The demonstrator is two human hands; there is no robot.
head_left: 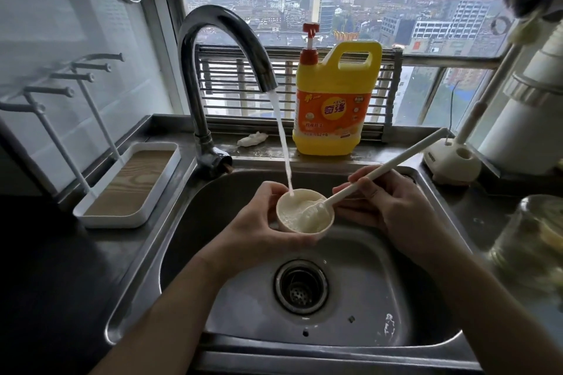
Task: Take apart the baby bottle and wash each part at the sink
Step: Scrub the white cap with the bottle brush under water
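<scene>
Head view. Tap (213, 39) running – water stream (284, 143) falls into a cream cup-shaped bottle part (292, 213), held over the sink (380, 298) above the drain strainer (301, 286). Left hand (259, 224) cradles the part from beneath, fingers and thumb curled round its wall, mouth tilted up toward the stream. Right hand (393, 210) grips the long white handle of a bottle brush (380, 167); brush head sits inside the part, touching the inner wall, suds or water around it.

Yellow dish-soap jug (335, 100) on the back ledge, a drying rack (131, 189) left of the basin, a brush stand (451, 161) and a glass jar (533, 237) on the right.

Progress, as judged: the bottle looks already apart, since this piece is handled alone – one part mid-scrub. No other bottle pieces can be identified for certain; whether any are washed cannot be told. Rinsing this part and doing the others appear to remain.
</scene>
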